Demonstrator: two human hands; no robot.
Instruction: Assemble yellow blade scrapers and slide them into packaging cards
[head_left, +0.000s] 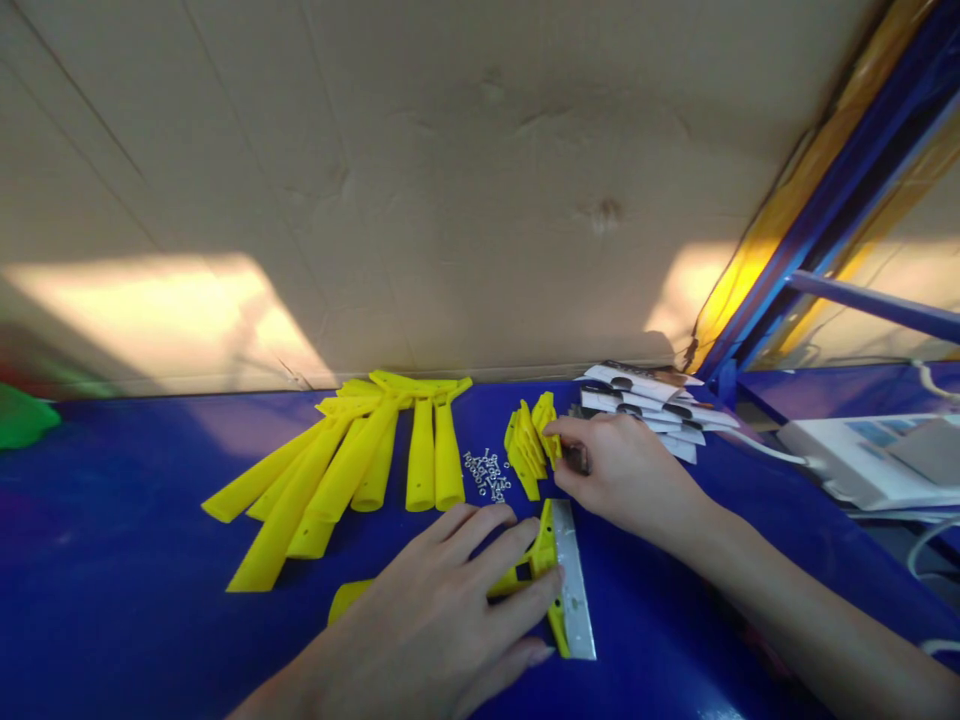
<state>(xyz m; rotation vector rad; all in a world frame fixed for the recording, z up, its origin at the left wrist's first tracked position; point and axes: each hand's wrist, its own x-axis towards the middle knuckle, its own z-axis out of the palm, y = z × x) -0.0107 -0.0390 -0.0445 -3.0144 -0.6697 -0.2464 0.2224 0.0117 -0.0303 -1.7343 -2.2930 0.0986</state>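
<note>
Head view: the left hand [457, 590], loosely curled, holds a yellow handle [541, 552], probably for steadiness; right hand [622, 460], half-bent, meets yellow pieces [527, 448], grip unclear.

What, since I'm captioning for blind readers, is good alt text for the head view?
A left hand lies over a yellow long-handled tool with a flat silver metal blade on a blue tabletop; the right hand is at small flat yellow pieces. Beyond lie silver screws and yellow tubular handles.
</note>
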